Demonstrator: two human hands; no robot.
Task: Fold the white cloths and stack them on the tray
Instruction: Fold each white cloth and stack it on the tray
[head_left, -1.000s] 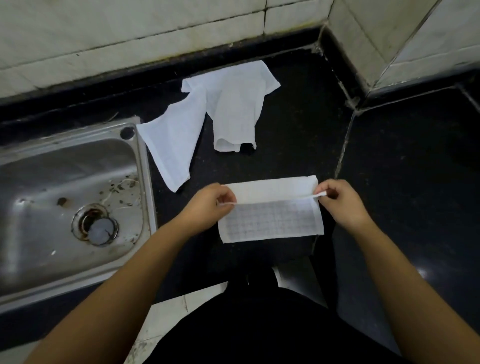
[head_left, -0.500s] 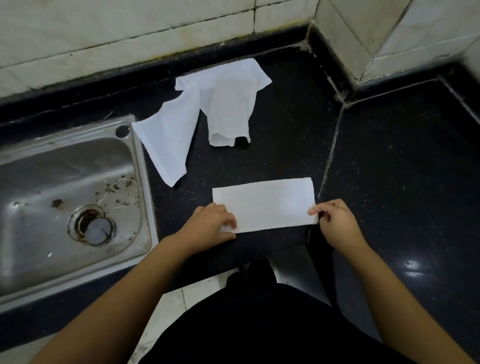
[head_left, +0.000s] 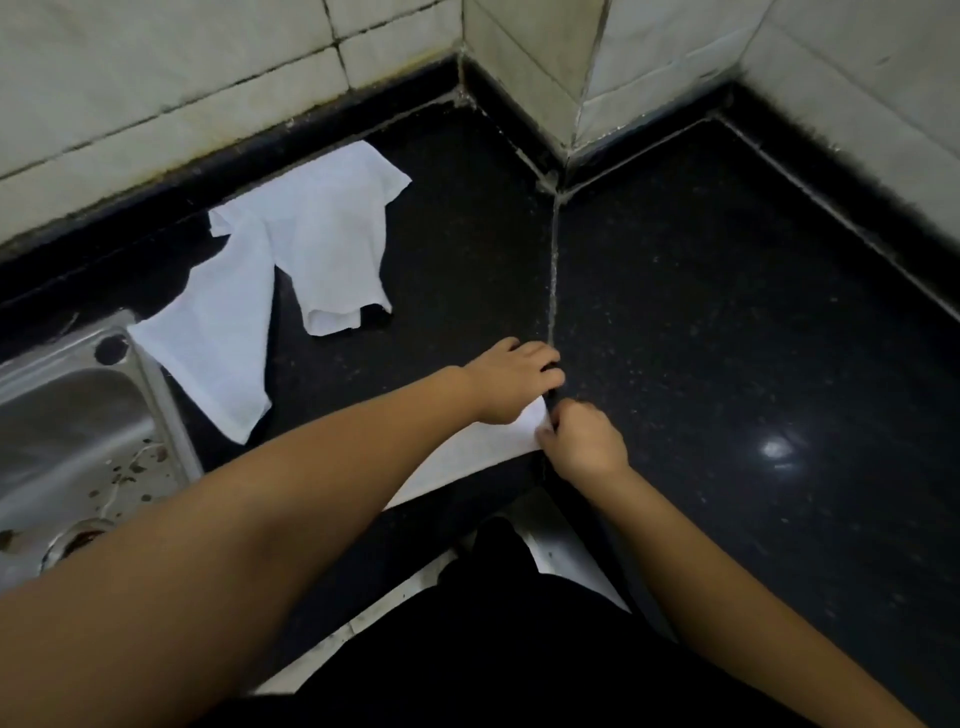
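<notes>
Both hands, left hand (head_left: 511, 382) and right hand (head_left: 584, 441), pinch the folded cloth's (head_left: 467, 457) right end.

Black speckled counter (head_left: 727, 322) with a pale grouted seam, off-white tiled walls (head_left: 156, 78) meeting at a jutting corner, steel sink (head_left: 78, 415) at left with debris near its drain, light glare on the counter's right side

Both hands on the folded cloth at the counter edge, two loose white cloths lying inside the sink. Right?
Not quite. The head view shows the two loose cloths lying on the black counter beside the sink, not inside it. Both the left hand and right hand are on the folded cloth.
</notes>
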